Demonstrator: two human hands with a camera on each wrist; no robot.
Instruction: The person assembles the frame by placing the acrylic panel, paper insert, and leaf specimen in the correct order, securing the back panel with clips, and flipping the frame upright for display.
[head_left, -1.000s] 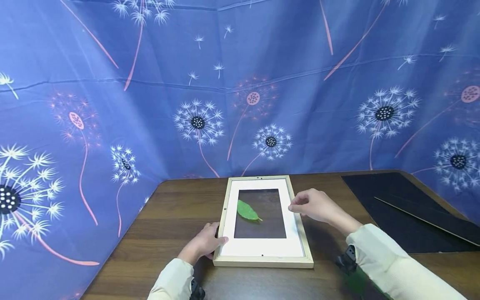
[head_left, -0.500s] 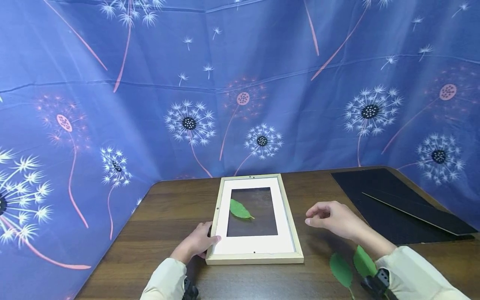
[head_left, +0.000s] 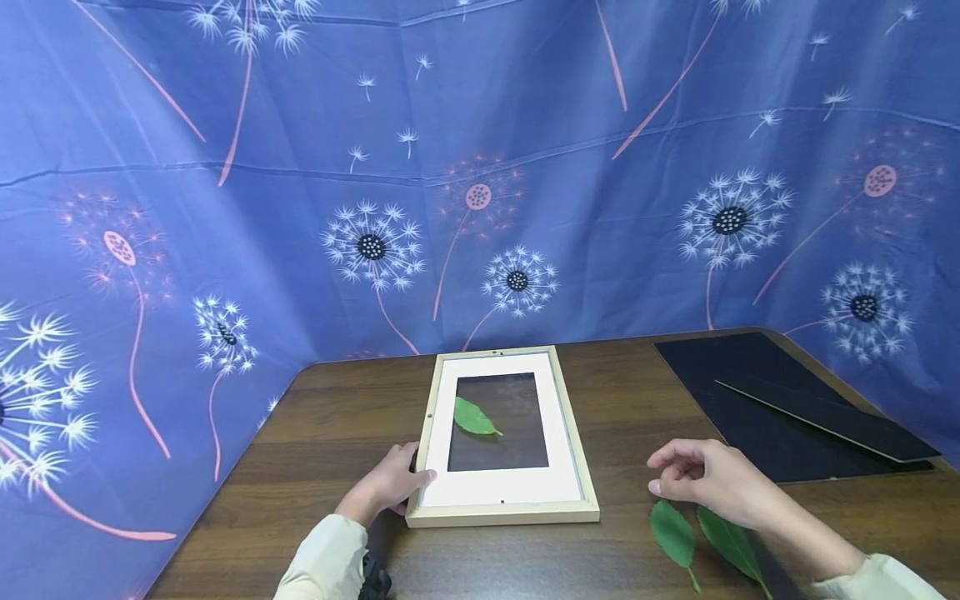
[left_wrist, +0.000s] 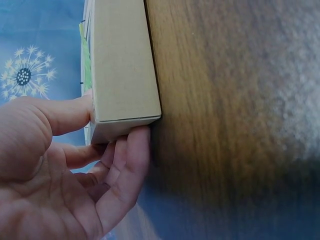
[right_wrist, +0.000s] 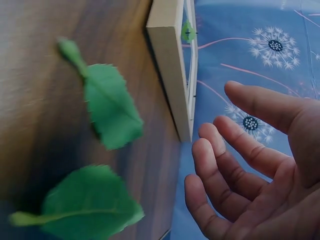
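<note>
A pale wooden picture frame [head_left: 502,517] lies on the table with a white mat [head_left: 487,490] inside it. One green leaf [head_left: 474,417] rests at the left of the mat's dark window. My left hand [head_left: 386,482] grips the frame's left side near the front corner, its thumb on the face and fingers against the side, as the left wrist view shows. My right hand [head_left: 716,479] holds nothing; its loosely bent fingers hover above two loose leaves, a left one [head_left: 672,535] and a right one [head_left: 729,542], apart from both. The right wrist view shows this hand [right_wrist: 255,175] with fingers spread.
Two black boards [head_left: 750,433] lie at the table's right, one tilted over the other. A blue dandelion-print cloth [head_left: 600,208] hangs behind and at the left of the brown wooden table [head_left: 345,408].
My right hand has drawn away from the frame's right side and moved right and nearer, to above the loose leaves. My left hand stays on the frame. The head view has shifted slightly.
</note>
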